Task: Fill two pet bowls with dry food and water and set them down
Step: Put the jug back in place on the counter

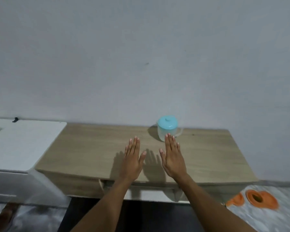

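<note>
Over the wooden tabletop the left hand and right hand hover flat, apart and empty, a turquoise-lidded jug stands by the wall, and blurred orange bowls sit low at right, so filling seems unbegun.

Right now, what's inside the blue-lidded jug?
Can't tell. The blue lid closes the jug, its cloudy wall shows no clear contents, and the right hand covers its lower front.

A lidded jug stands at the back of the wooden table, a white cabinet to its left.
</note>
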